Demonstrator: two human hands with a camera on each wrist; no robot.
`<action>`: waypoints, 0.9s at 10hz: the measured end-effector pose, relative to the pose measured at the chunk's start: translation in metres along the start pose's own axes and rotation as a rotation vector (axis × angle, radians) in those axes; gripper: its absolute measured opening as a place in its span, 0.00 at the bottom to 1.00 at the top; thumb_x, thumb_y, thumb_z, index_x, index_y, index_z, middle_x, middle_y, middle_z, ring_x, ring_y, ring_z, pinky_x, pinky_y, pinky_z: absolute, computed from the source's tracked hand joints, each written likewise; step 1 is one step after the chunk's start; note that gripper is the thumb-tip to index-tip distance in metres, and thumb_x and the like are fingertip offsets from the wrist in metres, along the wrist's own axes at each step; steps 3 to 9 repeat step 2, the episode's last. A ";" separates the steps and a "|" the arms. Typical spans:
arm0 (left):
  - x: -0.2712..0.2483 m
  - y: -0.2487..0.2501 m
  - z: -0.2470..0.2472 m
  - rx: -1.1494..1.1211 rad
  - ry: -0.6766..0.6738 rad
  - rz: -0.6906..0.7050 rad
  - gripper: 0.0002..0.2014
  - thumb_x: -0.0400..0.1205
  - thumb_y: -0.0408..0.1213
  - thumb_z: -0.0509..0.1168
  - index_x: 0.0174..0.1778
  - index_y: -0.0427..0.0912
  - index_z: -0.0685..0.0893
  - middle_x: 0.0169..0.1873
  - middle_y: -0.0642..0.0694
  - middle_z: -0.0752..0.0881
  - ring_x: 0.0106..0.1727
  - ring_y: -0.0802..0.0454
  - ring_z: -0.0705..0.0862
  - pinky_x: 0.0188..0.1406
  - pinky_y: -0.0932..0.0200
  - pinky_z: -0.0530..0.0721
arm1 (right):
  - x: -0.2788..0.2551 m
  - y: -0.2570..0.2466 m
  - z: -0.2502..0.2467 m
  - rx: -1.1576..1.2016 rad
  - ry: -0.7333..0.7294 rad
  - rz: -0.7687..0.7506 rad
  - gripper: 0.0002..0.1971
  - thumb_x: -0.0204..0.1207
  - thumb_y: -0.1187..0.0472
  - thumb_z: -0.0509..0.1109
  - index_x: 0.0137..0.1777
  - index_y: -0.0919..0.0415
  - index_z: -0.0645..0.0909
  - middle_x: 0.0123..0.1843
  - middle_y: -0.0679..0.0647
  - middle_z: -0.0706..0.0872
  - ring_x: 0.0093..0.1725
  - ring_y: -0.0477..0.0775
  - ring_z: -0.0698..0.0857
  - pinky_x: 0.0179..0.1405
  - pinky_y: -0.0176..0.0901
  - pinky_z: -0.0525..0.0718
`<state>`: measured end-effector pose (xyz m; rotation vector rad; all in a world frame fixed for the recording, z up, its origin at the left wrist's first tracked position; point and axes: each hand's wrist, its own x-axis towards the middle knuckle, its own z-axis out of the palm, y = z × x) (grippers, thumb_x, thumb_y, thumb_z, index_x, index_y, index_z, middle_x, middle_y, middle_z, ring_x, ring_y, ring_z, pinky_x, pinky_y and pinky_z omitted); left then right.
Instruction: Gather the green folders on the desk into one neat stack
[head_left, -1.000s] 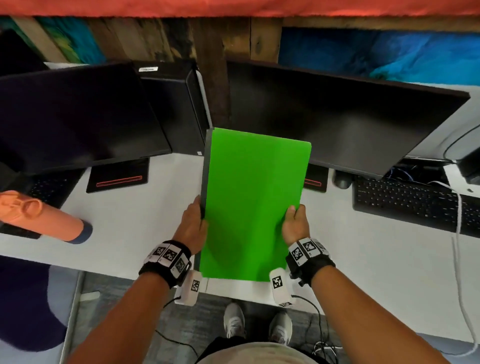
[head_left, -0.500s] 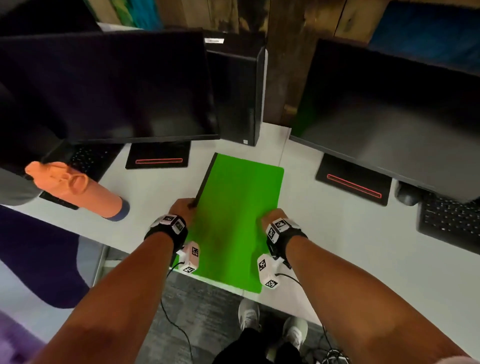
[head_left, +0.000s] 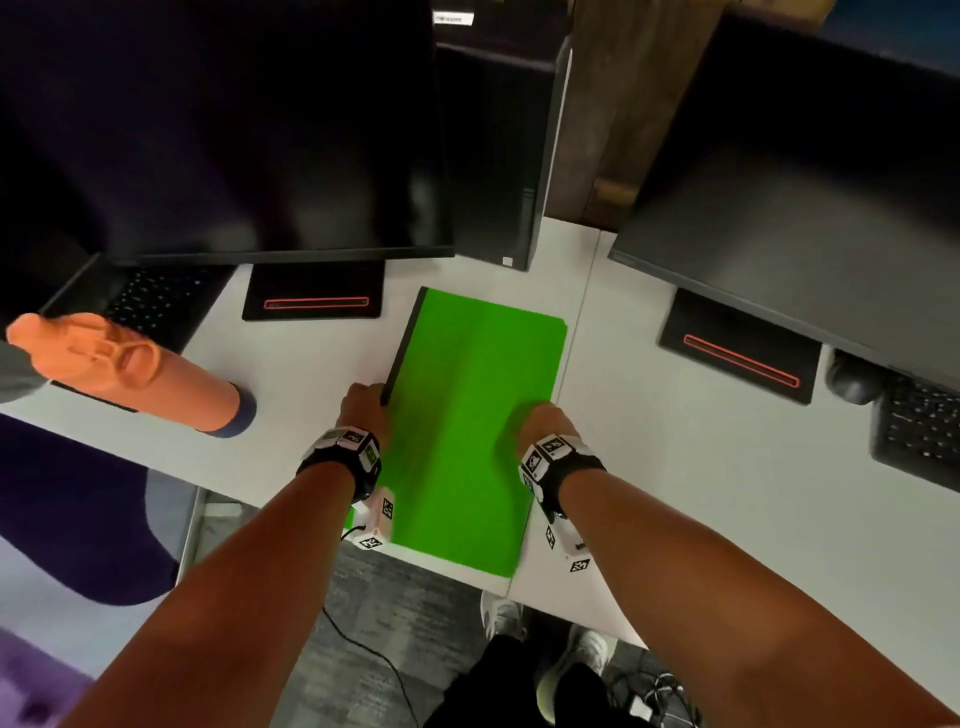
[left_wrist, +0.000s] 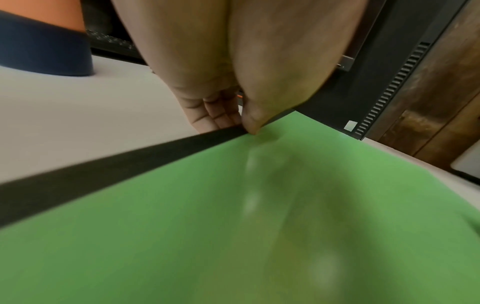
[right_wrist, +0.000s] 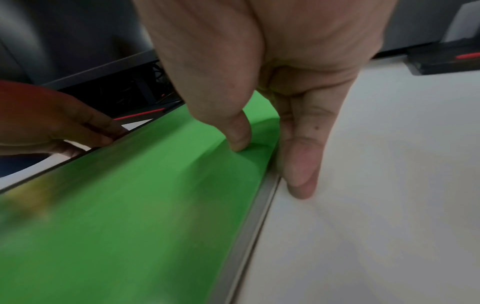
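Observation:
A stack of green folders (head_left: 467, 426) with a dark spine along its left edge lies flat on the white desk (head_left: 675, 493), its near end reaching the desk's front edge. My left hand (head_left: 363, 410) holds the spine side, thumb on top and fingers against the edge, as the left wrist view shows around the left hand (left_wrist: 244, 125) and folders (left_wrist: 233, 226). My right hand (head_left: 535, 421) holds the right edge. In the right wrist view the right hand (right_wrist: 267, 158) has its thumb on the green cover (right_wrist: 130, 205) and fingers down beside the edge.
An orange bottle (head_left: 130, 369) lies on the desk to the left. Two dark monitors (head_left: 234, 130) (head_left: 805, 182) on stands and a black PC tower (head_left: 493, 156) stand behind the folders. A keyboard (head_left: 919, 431) and mouse (head_left: 852, 376) sit at the right.
The folder stack has come down from being held up and tilted in both hands to lying flat on the desk. Both hands stay on its side edges.

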<state>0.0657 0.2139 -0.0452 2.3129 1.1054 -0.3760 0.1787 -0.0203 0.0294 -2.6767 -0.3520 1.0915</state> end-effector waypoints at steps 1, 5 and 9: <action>-0.016 0.013 -0.014 -0.011 -0.013 -0.034 0.23 0.77 0.33 0.55 0.69 0.40 0.78 0.62 0.29 0.79 0.64 0.29 0.79 0.65 0.39 0.79 | -0.010 0.000 -0.005 0.014 -0.022 -0.006 0.19 0.79 0.61 0.59 0.68 0.67 0.76 0.67 0.65 0.81 0.66 0.65 0.80 0.59 0.51 0.80; -0.030 0.024 -0.018 -0.035 0.048 -0.080 0.25 0.81 0.35 0.57 0.76 0.39 0.68 0.71 0.31 0.73 0.73 0.32 0.71 0.72 0.39 0.71 | -0.020 0.012 -0.017 0.026 0.026 0.000 0.28 0.79 0.53 0.61 0.74 0.69 0.67 0.68 0.66 0.79 0.65 0.66 0.81 0.59 0.53 0.80; -0.030 0.024 -0.018 -0.035 0.048 -0.080 0.25 0.81 0.35 0.57 0.76 0.39 0.68 0.71 0.31 0.73 0.73 0.32 0.71 0.72 0.39 0.71 | -0.020 0.012 -0.017 0.026 0.026 0.000 0.28 0.79 0.53 0.61 0.74 0.69 0.67 0.68 0.66 0.79 0.65 0.66 0.81 0.59 0.53 0.80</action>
